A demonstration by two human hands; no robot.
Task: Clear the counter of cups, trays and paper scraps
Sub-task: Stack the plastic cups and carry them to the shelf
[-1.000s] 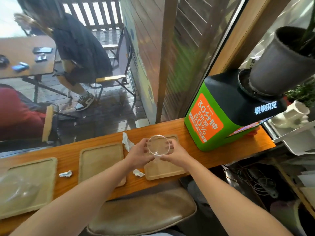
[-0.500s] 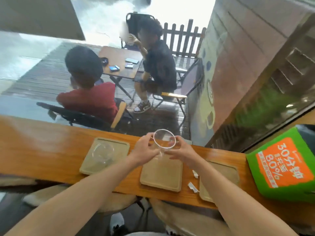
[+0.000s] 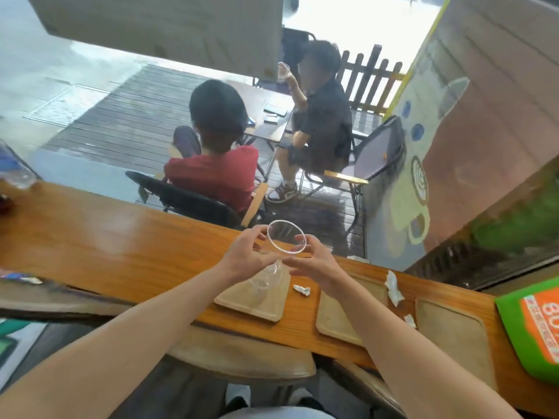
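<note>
A clear plastic cup (image 3: 285, 236) hangs tilted over the left tray (image 3: 242, 305), its rim facing me. My left hand (image 3: 246, 257) grips its side. My right hand (image 3: 314, 264) touches it with the thumb low on the body and a fingertip on the rim. Just beneath stands a second clear cup (image 3: 260, 287) on that tray; whether the two cups touch I cannot tell. Further right on the wooden counter (image 3: 106, 246) lie a middle tray (image 3: 335, 320) and a right tray (image 3: 453, 331). Crumpled paper scraps (image 3: 302, 289) (image 3: 393, 287) (image 3: 410, 320) lie between the trays.
A green and orange box (image 3: 532, 325) stands at the counter's right end. A plastic bottle (image 3: 15, 169) is at the far left. Stools (image 3: 242, 358) sit below the counter's near edge. Behind the window, two people sit at an outdoor table.
Both hands have carried the clear cup leftward from the right tray to above the left tray with the second cup. The view has swung left with them.
</note>
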